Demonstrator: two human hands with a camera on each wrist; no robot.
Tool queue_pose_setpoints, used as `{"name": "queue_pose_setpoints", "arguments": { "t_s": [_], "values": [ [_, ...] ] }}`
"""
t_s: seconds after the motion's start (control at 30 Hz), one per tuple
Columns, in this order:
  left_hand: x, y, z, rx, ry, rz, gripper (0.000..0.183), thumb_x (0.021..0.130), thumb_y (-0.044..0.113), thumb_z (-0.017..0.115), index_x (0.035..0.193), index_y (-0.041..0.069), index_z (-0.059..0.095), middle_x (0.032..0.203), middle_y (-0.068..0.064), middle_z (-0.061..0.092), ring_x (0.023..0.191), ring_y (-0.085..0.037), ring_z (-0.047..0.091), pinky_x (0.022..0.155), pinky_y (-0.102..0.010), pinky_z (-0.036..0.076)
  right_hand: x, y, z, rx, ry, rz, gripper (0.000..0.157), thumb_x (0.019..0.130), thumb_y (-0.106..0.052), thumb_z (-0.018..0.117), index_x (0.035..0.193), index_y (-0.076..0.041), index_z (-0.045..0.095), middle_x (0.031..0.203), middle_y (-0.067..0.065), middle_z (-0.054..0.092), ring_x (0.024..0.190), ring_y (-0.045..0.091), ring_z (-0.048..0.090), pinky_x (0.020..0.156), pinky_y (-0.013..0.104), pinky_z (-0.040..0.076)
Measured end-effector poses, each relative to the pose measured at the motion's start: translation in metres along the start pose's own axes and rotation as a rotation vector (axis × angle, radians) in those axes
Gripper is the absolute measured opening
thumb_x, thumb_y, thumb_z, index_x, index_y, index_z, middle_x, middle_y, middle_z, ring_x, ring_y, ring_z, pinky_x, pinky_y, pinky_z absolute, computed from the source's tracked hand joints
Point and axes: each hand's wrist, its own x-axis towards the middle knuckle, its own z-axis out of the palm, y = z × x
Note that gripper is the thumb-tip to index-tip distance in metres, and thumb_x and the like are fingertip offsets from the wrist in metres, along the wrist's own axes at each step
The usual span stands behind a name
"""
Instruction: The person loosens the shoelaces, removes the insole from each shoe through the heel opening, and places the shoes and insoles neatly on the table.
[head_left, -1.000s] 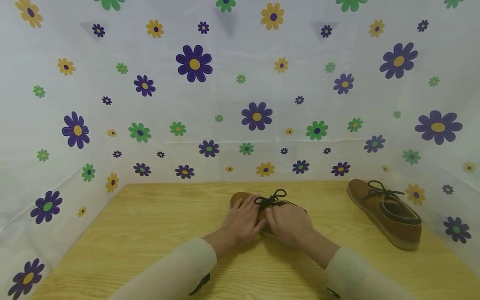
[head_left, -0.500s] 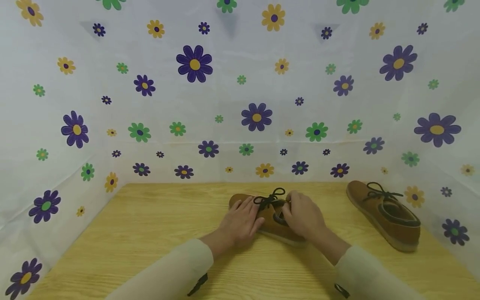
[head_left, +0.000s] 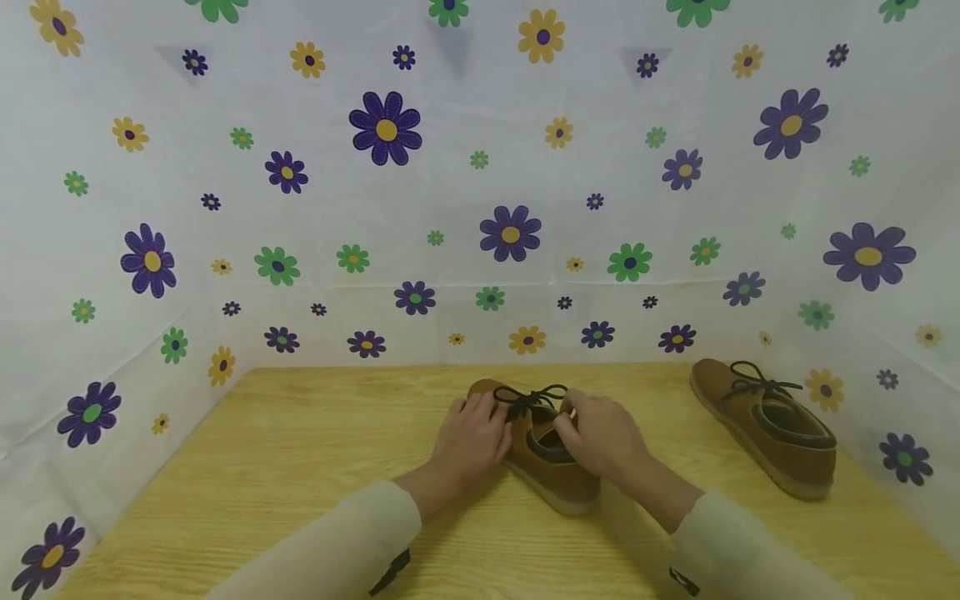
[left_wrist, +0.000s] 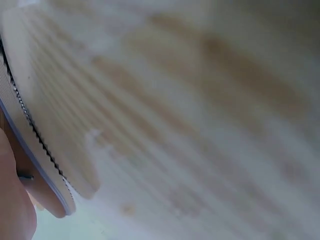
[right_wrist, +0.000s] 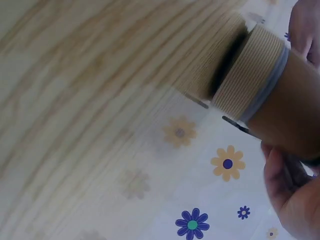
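Note:
A brown lace-up shoe (head_left: 547,482) stands sole-down in the middle of the table, its toe pointing away and to the left. Black laces (head_left: 531,402) are tied in a bow on top. My left hand (head_left: 471,442) holds the left side of its front part, fingers bent over the upper by the laces. On the far right side of the opening, my right hand (head_left: 603,433) grips the collar between thumb and fingers. The right wrist view shows the heel and ribbed pale sole (right_wrist: 252,72) from behind, with the right thumb (right_wrist: 274,172) at the upper.
A matching brown shoe (head_left: 806,458), also laced in a bow, stands near the table's right edge. The wood-grain table (head_left: 315,467) is backed and flanked by a white cloth (head_left: 442,192) printed with flowers.
My right hand went from lying over the shoe's opening to gripping its far collar. The shoe has turned, its heel swinging toward me. My left fingers, flatter before, now bend over it.

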Motion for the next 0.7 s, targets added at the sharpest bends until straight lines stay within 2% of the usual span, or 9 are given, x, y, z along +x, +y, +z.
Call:
{"name": "queue_pose_setpoints", "arguments": {
  "t_s": [0.07,0.13,0.27,0.33,0.4,0.5,0.57,0.63,0.7],
  "values": [
    [-0.001,-0.002,-0.001,0.006,0.002,0.005,0.025,0.092,0.029,0.048,0.104,0.012,0.063,0.092,-0.002,0.057,0.082,-0.019,0.055,0.07,-0.034,0.042,0.0,0.0,0.002,0.125,-0.021,0.022,0.015,0.085,-0.015,0.049,0.073,-0.016,0.058,0.05,-0.006,0.047,0.041,0.008,0.041,0.041,0.024,0.034],
    [-0.003,-0.003,-0.003,-0.012,-0.025,0.0,0.022,0.093,0.025,0.049,0.108,0.013,0.059,0.093,-0.002,0.057,0.083,-0.019,0.056,0.071,-0.033,0.042,-0.001,0.001,0.005,0.235,-0.065,0.036,0.02,0.086,-0.012,0.047,0.069,-0.016,0.057,0.048,-0.006,0.047,0.038,0.007,0.041,0.041,0.024,0.036],
    [-0.008,-0.008,-0.006,-0.055,-0.1,-0.013,0.016,0.094,0.02,0.046,0.107,0.013,0.054,0.092,-0.002,0.057,0.082,-0.02,0.055,0.073,-0.034,0.042,-0.006,-0.001,0.013,0.357,-0.186,0.035,0.028,0.089,-0.008,0.043,0.066,-0.013,0.056,0.048,-0.005,0.049,0.038,0.008,0.046,0.041,0.023,0.04],
    [-0.011,-0.01,-0.006,-0.064,-0.12,-0.004,0.016,0.094,0.019,0.046,0.106,0.013,0.054,0.09,-0.002,0.057,0.081,-0.02,0.055,0.073,-0.034,0.041,-0.006,-0.002,0.015,0.323,-0.207,0.021,0.029,0.09,-0.01,0.042,0.064,-0.013,0.054,0.049,-0.005,0.047,0.041,0.008,0.044,0.043,0.022,0.038],
    [-0.016,-0.013,-0.007,-0.066,-0.133,0.012,0.019,0.093,0.018,0.046,0.109,0.012,0.054,0.092,-0.002,0.058,0.083,-0.02,0.055,0.073,-0.034,0.041,-0.006,-0.003,0.017,0.257,-0.191,0.033,0.029,0.09,-0.013,0.043,0.063,-0.014,0.051,0.05,-0.005,0.046,0.043,0.009,0.044,0.043,0.023,0.037],
    [-0.021,-0.016,-0.007,-0.074,-0.136,0.041,0.023,0.093,0.018,0.043,0.113,0.011,0.053,0.094,-0.002,0.059,0.085,-0.02,0.056,0.075,-0.034,0.041,-0.005,0.001,0.019,0.077,-0.15,0.066,0.023,0.09,-0.02,0.046,0.068,-0.015,0.05,0.056,-0.004,0.046,0.049,0.01,0.042,0.047,0.025,0.034],
    [-0.023,-0.017,-0.007,-0.086,-0.133,0.053,0.023,0.095,0.017,0.04,0.113,0.011,0.052,0.095,-0.002,0.059,0.086,-0.019,0.057,0.076,-0.033,0.041,-0.005,0.005,0.021,-0.031,-0.135,0.072,0.014,0.088,-0.022,0.049,0.076,-0.015,0.052,0.065,-0.003,0.049,0.058,0.012,0.046,0.051,0.028,0.037],
    [-0.023,-0.017,-0.007,-0.097,-0.139,0.056,0.023,0.096,0.017,0.036,0.111,0.01,0.051,0.096,-0.003,0.058,0.087,-0.02,0.056,0.078,-0.034,0.041,-0.004,0.009,0.022,-0.11,-0.136,0.036,0.009,0.088,-0.023,0.05,0.085,-0.014,0.053,0.077,-0.001,0.054,0.072,0.014,0.052,0.059,0.031,0.044],
    [-0.023,-0.018,-0.006,-0.116,-0.143,0.043,0.021,0.096,0.017,0.036,0.109,0.01,0.051,0.097,-0.003,0.057,0.088,-0.02,0.055,0.08,-0.035,0.04,-0.003,0.013,0.024,-0.152,-0.149,-0.035,0.009,0.088,-0.021,0.051,0.091,-0.013,0.054,0.088,0.001,0.056,0.085,0.017,0.054,0.069,0.035,0.048]
  ]
}}
